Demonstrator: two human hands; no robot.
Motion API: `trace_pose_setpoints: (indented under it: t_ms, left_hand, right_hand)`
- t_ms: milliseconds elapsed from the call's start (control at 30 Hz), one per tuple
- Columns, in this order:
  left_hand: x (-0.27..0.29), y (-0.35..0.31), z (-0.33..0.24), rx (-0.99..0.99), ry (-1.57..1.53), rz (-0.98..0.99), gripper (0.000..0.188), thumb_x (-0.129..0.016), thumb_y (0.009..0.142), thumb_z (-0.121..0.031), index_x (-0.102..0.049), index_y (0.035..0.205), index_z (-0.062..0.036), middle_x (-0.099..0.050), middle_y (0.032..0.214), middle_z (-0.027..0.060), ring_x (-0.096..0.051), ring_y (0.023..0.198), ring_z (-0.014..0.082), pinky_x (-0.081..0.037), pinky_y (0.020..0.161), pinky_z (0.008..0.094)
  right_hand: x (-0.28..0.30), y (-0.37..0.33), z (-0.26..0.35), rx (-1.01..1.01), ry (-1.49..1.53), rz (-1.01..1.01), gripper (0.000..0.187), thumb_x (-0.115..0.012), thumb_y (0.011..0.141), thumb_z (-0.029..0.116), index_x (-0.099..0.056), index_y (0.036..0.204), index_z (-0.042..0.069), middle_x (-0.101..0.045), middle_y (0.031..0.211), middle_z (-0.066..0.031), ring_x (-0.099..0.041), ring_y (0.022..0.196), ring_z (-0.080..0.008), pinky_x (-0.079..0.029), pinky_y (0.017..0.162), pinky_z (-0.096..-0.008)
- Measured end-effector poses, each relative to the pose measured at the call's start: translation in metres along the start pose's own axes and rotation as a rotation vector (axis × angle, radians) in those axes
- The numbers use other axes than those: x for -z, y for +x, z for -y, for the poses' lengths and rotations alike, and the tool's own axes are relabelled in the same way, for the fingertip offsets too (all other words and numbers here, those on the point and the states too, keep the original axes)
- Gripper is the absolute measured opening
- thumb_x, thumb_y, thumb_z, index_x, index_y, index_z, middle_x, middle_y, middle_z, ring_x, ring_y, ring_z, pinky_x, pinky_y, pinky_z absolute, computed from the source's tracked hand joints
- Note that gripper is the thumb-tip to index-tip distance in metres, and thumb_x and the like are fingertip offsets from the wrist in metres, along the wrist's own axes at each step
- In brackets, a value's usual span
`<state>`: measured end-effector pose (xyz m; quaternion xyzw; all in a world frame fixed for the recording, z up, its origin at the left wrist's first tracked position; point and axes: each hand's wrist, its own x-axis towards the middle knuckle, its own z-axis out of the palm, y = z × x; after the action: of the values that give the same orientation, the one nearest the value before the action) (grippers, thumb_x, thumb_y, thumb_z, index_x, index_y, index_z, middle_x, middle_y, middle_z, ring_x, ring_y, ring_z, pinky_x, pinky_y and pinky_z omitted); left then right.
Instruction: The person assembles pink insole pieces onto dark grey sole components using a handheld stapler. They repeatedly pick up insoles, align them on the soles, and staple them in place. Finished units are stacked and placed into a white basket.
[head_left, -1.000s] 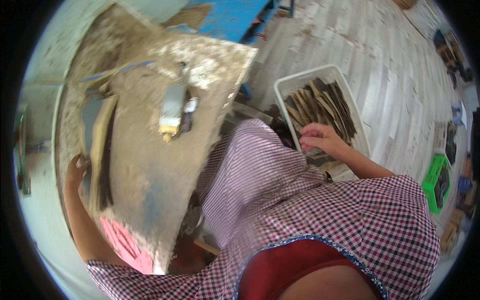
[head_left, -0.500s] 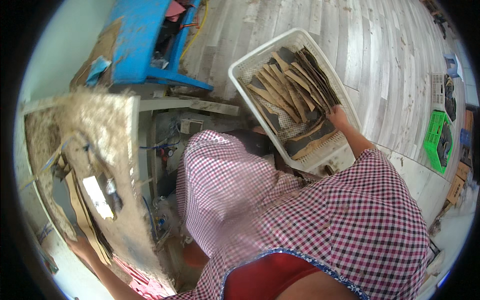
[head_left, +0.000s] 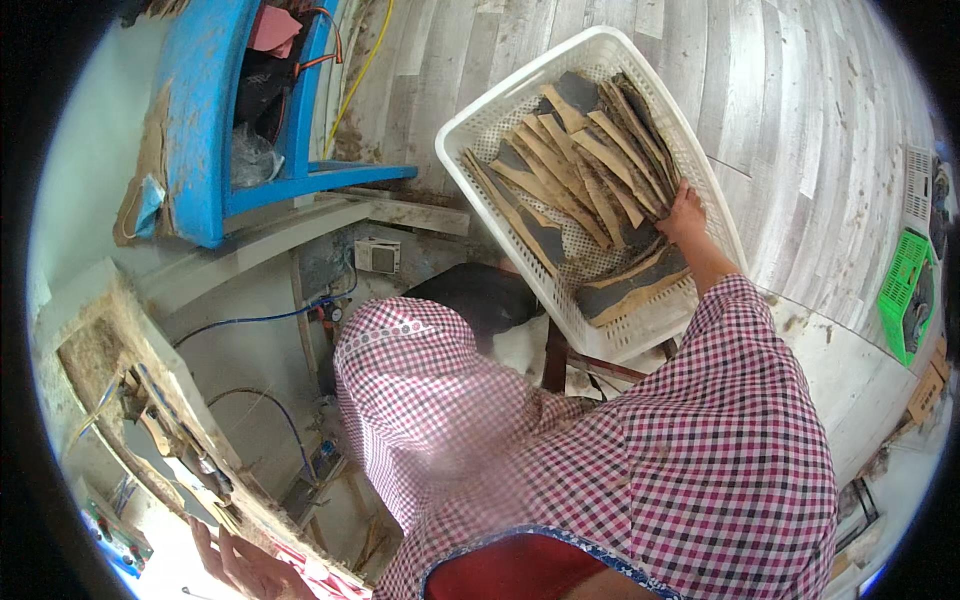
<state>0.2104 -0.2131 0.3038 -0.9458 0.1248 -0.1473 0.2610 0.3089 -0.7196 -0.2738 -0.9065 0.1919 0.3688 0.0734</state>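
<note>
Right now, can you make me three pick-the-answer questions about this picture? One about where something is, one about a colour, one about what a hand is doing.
1. Where are the long tan and grey strips?
A. in the white basket
B. on the blue frame
C. in the green crate

2. What colour is the crate at the right edge?
A. red
B. green
C. yellow

3. What is the right hand doing?
A. hanging free in the air
B. resting down on the strips
C. gripping the blue frame

Answers: 1 A, the strips lie inside the white basket. 2 B, it is bright green. 3 B, its fingers reach into the pile.
</note>
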Motion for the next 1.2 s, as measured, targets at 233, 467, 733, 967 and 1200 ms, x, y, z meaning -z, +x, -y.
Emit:
trace_pose_setpoints:
  t_ms: [233, 467, 733, 967, 1200]
  left_hand:
    - [-0.013, 0.017, -0.001, 0.035, -0.289, -0.023, 0.019, -0.058, 0.096, -0.017, -0.069, 0.099, -0.0022, -0.065, 0.107, 0.0189, -0.065, 0.094, 0.0342, -0.054, 0.080, 0.0443]
    - [-0.006, -0.032, 0.018, -0.007, -0.477, 0.076, 0.062, -0.047, 0.096, -0.053, -0.063, 0.114, 0.0039, -0.054, 0.127, 0.0217, -0.049, 0.126, 0.0428, -0.037, 0.106, 0.0626]
    - [-0.042, -0.009, -0.091, 0.312, -1.186, 0.307, 0.025, -0.057, 0.090, -0.003, -0.062, 0.113, 0.0036, -0.065, 0.105, 0.0159, -0.064, 0.103, 0.0299, -0.049, 0.097, 0.0418]
    - [-0.146, 0.045, -0.234, 0.694, -2.139, 1.404, 0.098, -0.063, 0.083, -0.067, -0.037, 0.144, 0.0054, -0.043, 0.144, 0.0245, -0.044, 0.132, 0.0358, -0.034, 0.109, 0.0506]
    - [-0.169, 0.022, -0.202, 0.358, -2.136, 1.079, 0.080, -0.079, 0.080, -0.023, -0.037, 0.142, 0.0055, -0.054, 0.133, 0.0211, -0.052, 0.123, 0.0295, -0.043, 0.104, 0.0393]
  right_hand:
    - [-0.030, 0.030, -0.020, -0.011, 0.282, -0.180, 0.077, -0.066, 0.076, 0.010, -0.034, 0.145, 0.001, -0.053, 0.131, -0.0260, -0.052, 0.121, -0.0409, -0.042, 0.103, -0.0425]
    - [0.004, 0.011, -0.035, 0.021, 0.360, -0.229, 0.034, -0.059, 0.075, 0.011, -0.064, 0.106, -0.002, -0.067, 0.100, -0.0267, -0.062, 0.098, -0.0451, -0.048, 0.086, -0.0480]
    - [0.156, -0.155, -0.014, 0.216, 1.171, 0.242, 0.045, -0.073, 0.074, 0.013, -0.062, 0.114, -0.004, -0.069, 0.100, -0.0157, -0.067, 0.094, -0.0282, -0.052, 0.087, -0.0399]
    - [0.138, -0.284, 0.069, 0.301, 1.717, 0.580, 0.056, -0.074, 0.077, 0.011, -0.054, 0.128, -0.002, -0.066, 0.113, -0.0125, -0.065, 0.103, -0.0247, -0.051, 0.094, -0.0389]
    - [0.061, -0.319, 0.142, 0.359, 1.683, 0.655, 0.064, -0.073, 0.076, 0.014, -0.049, 0.134, 0.000, -0.064, 0.117, -0.0105, -0.064, 0.100, -0.0266, -0.050, 0.092, -0.0408]
